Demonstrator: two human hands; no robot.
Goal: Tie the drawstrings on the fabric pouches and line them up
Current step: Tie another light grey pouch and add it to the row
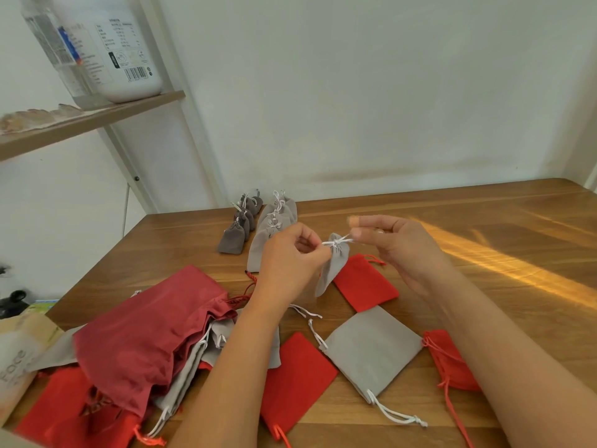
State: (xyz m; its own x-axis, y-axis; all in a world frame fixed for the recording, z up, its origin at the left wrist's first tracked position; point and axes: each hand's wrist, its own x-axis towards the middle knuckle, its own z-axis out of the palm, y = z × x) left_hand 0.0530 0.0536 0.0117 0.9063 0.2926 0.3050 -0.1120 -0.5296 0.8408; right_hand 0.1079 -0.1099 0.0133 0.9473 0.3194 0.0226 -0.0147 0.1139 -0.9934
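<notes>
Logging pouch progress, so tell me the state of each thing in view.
Held grey pouch: cinched, lifted.
Left hand: pinches its cord.
Right hand: pinches its cord.
Light grey row: tied, lined up.
Dark grey row: tied, lined up.
Flat grey pouch: untied, lying flat.

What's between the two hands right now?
In the head view, the white drawstring spans from the left hand to the right hand, each pinching an end; the small grey pouch hangs from it.
</notes>
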